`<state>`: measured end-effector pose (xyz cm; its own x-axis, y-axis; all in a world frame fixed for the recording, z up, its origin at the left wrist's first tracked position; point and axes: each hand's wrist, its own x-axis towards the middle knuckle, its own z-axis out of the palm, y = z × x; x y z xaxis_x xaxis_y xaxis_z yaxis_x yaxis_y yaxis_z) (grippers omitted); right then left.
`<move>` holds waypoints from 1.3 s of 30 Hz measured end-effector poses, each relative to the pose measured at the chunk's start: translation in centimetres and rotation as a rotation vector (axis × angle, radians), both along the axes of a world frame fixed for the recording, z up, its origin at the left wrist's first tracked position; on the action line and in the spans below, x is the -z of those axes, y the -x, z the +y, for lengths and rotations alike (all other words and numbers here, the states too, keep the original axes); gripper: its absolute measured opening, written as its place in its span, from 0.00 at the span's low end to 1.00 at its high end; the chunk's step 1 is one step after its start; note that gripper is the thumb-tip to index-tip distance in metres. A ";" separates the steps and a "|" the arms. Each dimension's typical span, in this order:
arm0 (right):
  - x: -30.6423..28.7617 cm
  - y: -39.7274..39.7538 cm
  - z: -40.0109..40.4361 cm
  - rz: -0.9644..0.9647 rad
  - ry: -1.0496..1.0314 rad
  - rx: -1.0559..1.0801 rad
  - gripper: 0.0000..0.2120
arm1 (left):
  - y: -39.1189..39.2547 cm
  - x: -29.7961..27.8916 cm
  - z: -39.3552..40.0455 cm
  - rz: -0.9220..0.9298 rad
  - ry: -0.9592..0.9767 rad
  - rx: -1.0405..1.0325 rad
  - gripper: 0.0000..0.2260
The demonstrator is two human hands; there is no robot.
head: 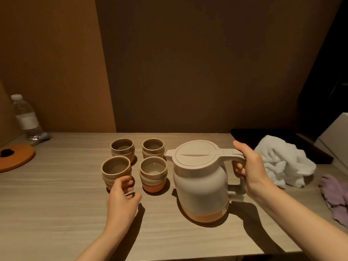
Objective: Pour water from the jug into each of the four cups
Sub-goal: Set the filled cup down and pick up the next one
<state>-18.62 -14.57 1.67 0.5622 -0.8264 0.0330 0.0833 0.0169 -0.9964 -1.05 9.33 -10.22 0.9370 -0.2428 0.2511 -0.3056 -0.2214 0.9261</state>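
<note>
A beige jug (197, 182) with a flat lid and an orange base stands upright on the wooden table (56, 204), its spout pointing left. My right hand (248, 164) is wrapped around its handle. Left of it stand several ribbed beige cups in a square: back left cup (122, 148), back right cup (153, 147), front left cup (115, 169), front right cup (153, 172). My left hand (122, 198) touches the lower side of the front left cup with its fingertips. The front right cup seems to hold some water; the others I cannot tell.
A plastic water bottle (26, 117) stands at the far left by the wall, with an orange round mat (18, 157) in front of it. A crumpled white towel (282, 161) and a purple cloth (335, 196) lie right of the jug. A wall rises behind the table.
</note>
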 end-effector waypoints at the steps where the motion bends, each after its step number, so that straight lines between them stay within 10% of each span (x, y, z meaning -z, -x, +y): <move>1: 0.0 0.0 0.1 0.004 0.005 -0.001 0.26 | -0.1 -0.4 0.4 -0.031 0.025 -0.033 0.22; 7: -0.3 -0.1 0.7 0.017 0.021 0.005 0.26 | -3.0 -2.7 2.0 -0.243 -0.005 -0.220 0.25; 15: -0.3 -0.2 0.6 0.019 0.016 0.002 0.26 | -6.7 -1.6 1.7 0.122 -0.030 -0.096 0.52; 39: 0.1 -0.1 0.7 0.003 0.002 0.024 0.26 | -6.6 -0.6 2.4 0.049 0.055 -0.132 0.43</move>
